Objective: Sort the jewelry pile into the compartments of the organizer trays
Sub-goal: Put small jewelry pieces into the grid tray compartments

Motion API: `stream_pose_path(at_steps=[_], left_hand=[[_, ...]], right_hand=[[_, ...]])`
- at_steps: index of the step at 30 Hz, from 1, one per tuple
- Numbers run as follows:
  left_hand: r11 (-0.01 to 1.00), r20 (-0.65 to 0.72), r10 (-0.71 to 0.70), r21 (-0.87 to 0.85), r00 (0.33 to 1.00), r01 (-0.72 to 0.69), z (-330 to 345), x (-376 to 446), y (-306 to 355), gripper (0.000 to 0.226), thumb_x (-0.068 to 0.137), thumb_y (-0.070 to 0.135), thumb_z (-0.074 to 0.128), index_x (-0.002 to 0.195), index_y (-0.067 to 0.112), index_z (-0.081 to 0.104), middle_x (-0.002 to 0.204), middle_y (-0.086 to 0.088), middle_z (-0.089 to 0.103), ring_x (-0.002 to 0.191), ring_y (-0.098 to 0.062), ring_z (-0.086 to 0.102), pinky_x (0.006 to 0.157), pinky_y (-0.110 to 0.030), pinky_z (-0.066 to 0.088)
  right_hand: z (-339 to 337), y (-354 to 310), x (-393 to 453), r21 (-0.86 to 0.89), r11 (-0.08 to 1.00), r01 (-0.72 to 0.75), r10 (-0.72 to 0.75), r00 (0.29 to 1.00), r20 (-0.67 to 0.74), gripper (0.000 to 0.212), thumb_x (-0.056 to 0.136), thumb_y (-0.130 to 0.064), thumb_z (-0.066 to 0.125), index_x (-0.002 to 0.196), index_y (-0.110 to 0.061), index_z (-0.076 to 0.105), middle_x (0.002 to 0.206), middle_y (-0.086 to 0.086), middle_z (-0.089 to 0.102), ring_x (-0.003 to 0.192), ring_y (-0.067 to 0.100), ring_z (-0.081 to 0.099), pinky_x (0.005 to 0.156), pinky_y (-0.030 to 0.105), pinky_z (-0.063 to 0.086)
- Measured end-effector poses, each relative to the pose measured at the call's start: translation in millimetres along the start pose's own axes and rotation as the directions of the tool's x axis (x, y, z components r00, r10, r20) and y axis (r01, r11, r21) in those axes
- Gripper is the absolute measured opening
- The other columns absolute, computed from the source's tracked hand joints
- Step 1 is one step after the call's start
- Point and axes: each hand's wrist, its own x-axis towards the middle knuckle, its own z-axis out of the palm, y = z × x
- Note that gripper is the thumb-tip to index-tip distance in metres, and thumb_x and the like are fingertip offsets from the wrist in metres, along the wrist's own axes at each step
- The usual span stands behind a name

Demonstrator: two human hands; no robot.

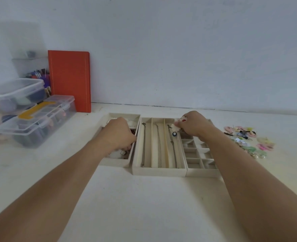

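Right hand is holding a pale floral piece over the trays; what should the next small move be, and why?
Probably lower the right hand to set the pale floral piece into one of the small empty compartments of the right tray. The middle tray holds long chains, and the left hand is busy in the left tray.

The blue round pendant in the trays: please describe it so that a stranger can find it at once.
Three beige organizer trays sit side by side; take the middle tray, with long lanes. In its rightmost lane lies a chain carrying the blue round pendant, near the right hand. The other chains show no such pendant.
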Motion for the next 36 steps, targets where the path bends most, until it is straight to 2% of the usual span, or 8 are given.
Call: stream_pose_path(at_steps=[5, 12, 18, 20, 27, 30, 33, 36], left_hand=[[0.999, 0.042, 0.021, 0.042, 0.999, -0.023, -1, -7, 4, 0.021, 0.081, 0.009, 0.061, 0.067, 0.005, 0.077, 0.059, -0.003, 0.073, 0.061, -0.019, 0.074, 0.045, -0.019, 0.051], [0.996, 0.14, 0.025, 0.077, 0.99, -0.036, -4, -9, 5, 0.026, 0.09, 0.026, 0.068, 0.078, 0.005, 0.078, 0.067, -0.004, 0.075, 0.067, -0.019, 0.073, 0.074, -0.032, 0.061], [0.994, 0.063, 0.038, 0.1, 0.997, -0.044, 0, -7, 5, 0.026, 0.09, 0.031, 0.073, 0.085, 0.007, 0.079, 0.077, -0.006, 0.075, 0.073, -0.018, 0.069, 0.063, -0.024, 0.05], [0.993, 0.029, 0.054, 0.107, 0.998, -0.057, 2, -6, 6, 0.017, 0.088, 0.028, 0.075, 0.088, 0.012, 0.08, 0.084, -0.003, 0.074, 0.074, -0.013, 0.064, 0.062, -0.021, 0.043], [0.989, -0.028, 0.087, 0.126, 0.996, -0.083, 10, 4, 12, 0.03, 0.087, 0.023, 0.074, 0.115, 0.012, 0.068, 0.111, -0.002, 0.068, 0.102, -0.021, 0.066, 0.083, -0.028, 0.051], [0.956, -0.085, 0.171, 0.256, 0.982, -0.145, 2, 33, 13, 0.044, 0.093, 0.032, 0.063, 0.136, 0.022, 0.058, 0.135, -0.002, 0.059, 0.125, -0.025, 0.052, 0.101, -0.037, 0.045], [0.922, 0.024, 0.189, 0.341, 0.982, -0.186, -6, 62, 18, 0.056, 0.099, 0.041, 0.055, 0.151, 0.03, 0.038, 0.156, 0.001, 0.04, 0.144, -0.026, 0.032, 0.114, -0.042, 0.029], [0.931, 0.125, 0.183, 0.297, 0.975, -0.213, -3, 81, 18, 0.051, 0.099, 0.036, 0.058, 0.147, 0.027, 0.046, 0.152, 0.005, 0.046, 0.139, -0.02, 0.041, 0.116, -0.041, 0.03]], right_hand=[[-1, -3, -4, -0.058, 0.998, 0.007, -0.006, 1.0, 0.014, 0.027, 0.099, -0.028, 0.063, 0.086, -0.004, 0.058, 0.071, 0.004, 0.053, 0.06, 0.017, 0.047, 0.048, 0.025, 0.031], [1, -6, -7, -0.113, 0.994, -0.008, 0.011, 0.999, 0.031, 0.025, 0.097, -0.028, 0.066, 0.09, -0.006, 0.059, 0.073, 0.006, 0.061, 0.058, 0.019, 0.054, 0.044, 0.022, 0.035], [1, -5, -5, -0.064, 0.998, -0.01, 0.012, 1.0, 0.02, 0.031, 0.095, -0.027, 0.068, 0.101, 0.003, 0.067, 0.082, 0.011, 0.067, 0.08, 0.028, 0.069, 0.049, 0.024, 0.039], [0, -4, -7, -0.078, 0.997, -0.01, 0.012, 1.0, 0.021, 0.03, 0.096, -0.028, 0.068, 0.099, 0.002, 0.067, 0.077, 0.009, 0.064, 0.07, 0.023, 0.062, 0.046, 0.024, 0.035], [2, -1, -5, -0.099, 0.995, -0.015, 0.017, 1.0, 0.015, 0.035, 0.096, -0.029, 0.067, 0.105, 0.005, 0.067, 0.078, 0.01, 0.064, 0.064, 0.021, 0.057, 0.047, 0.024, 0.04], [2, -2, -4, -0.105, 0.994, -0.012, 0.013, 1.0, 0.012, 0.035, 0.097, -0.029, 0.066, 0.107, 0.004, 0.067, 0.071, 0.006, 0.06, 0.057, 0.017, 0.054, 0.045, 0.023, 0.039], [1, -2, -3, -0.086, 0.996, -0.027, 0.027, 1.0, 0.005, 0.036, 0.095, -0.031, 0.068, 0.107, 0.003, 0.066, 0.07, 0.005, 0.06, 0.056, 0.017, 0.055, 0.045, 0.023, 0.039], [1, -2, -2, -0.101, 0.995, -0.016, 0.017, 1.0, 0.012, 0.035, 0.095, -0.03, 0.069, 0.107, 0.003, 0.067, 0.071, 0.005, 0.06, 0.059, 0.017, 0.056, 0.045, 0.023, 0.038]])
